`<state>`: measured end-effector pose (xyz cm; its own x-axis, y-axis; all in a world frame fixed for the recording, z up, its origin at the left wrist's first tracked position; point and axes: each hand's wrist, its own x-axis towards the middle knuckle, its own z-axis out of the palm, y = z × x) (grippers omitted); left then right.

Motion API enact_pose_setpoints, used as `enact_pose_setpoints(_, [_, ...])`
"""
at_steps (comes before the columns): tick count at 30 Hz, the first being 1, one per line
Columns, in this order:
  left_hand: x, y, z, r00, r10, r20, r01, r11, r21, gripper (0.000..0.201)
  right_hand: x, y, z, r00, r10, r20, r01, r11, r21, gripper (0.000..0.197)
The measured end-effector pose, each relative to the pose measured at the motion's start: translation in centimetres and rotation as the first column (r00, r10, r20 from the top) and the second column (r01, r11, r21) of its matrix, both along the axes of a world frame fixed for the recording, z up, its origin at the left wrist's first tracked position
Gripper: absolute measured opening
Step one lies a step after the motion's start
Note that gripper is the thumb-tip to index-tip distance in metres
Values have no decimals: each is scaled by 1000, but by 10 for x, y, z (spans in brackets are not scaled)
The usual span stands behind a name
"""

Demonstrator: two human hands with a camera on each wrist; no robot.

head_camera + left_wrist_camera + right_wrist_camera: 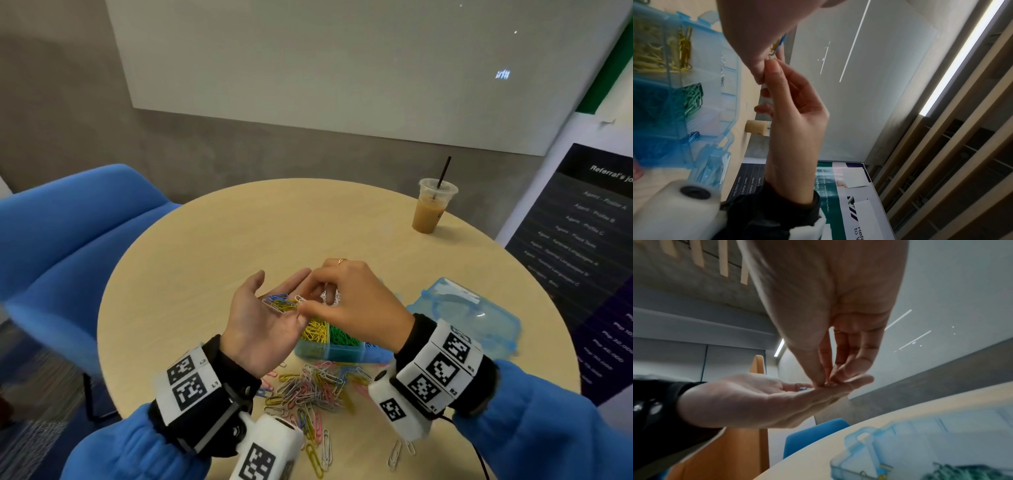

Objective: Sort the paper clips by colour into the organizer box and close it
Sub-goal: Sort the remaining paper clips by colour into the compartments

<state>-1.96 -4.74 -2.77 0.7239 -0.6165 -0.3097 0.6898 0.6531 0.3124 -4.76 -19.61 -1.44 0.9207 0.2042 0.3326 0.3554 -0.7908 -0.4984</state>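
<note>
The sorting step is in hand: the left hand lies palm up with relaxed, nearly straight fingers, carrying a small bunch of blue and yellow wire clips, while the right hand pinches a pale clip at the bunch's edge between thumb and forefinger. I judge the next move calls for lifting that one clip free without snagging the rest and dropping it into its own colour's compartment. The translucent blue plastic organizer box sits open under the hands on the round pale wooden worktop, yellow and green cells filled, its lid lying flat to the right, and the loose heap of thin coated clips just before it.
</note>
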Motion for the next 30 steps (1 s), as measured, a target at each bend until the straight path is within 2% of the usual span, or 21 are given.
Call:
enact_pose_setpoints(2, [0,0,-3,999,1,-43,-2,1000,-17,63,3,1,-4,999,24,-29,-25,1000,-14,20])
enact_pose_setpoints(4, [0,0,-5,998,-7,-68,6,1000,-21,63,7,1,-7,997,21,-76,-25,999,-47,10])
enact_pose_setpoints(8, [-2,-3,-7,996,3,-85,-3,1000,7,62,13,0,-9,987,-13,-158,-12,987,-158,12])
enact_pose_setpoints(10, [-2,-3,-6,998,15,-61,-13,999,42,62,18,-1,-7,989,-52,-139,28,985,-171,12])
enact_pose_setpoints(14, [1,1,-7,999,21,-34,-17,991,134,63,35,-17,-1,970,-239,-46,233,966,-114,13])
enact_pose_setpoints(16, [2,2,-8,1000,8,-28,-4,990,138,65,34,-21,0,966,-258,-2,255,957,-136,20])
enact_pose_setpoints(17, [2,2,-9,1000,-1,-25,4,992,130,67,31,-19,0,973,-228,27,229,966,-115,22])
enact_pose_setpoints(19, [3,2,-10,999,-14,-29,16,997,81,72,20,-9,3,994,-84,74,88,995,-50,17])
enact_pose_setpoints(22, [2,1,-9,998,-27,-56,25,999,-28,78,8,5,1,996,88,12,-88,996,-31,11])
enact_pose_setpoints(25, [-1,0,-5,998,-47,-46,45,998,-45,74,11,7,-5,995,94,-35,-98,989,-111,13])
enact_pose_setpoints(30, [0,-3,-6,996,-58,-61,54,997,-54,57,9,6,2,991,116,-67,-123,986,-114,4])
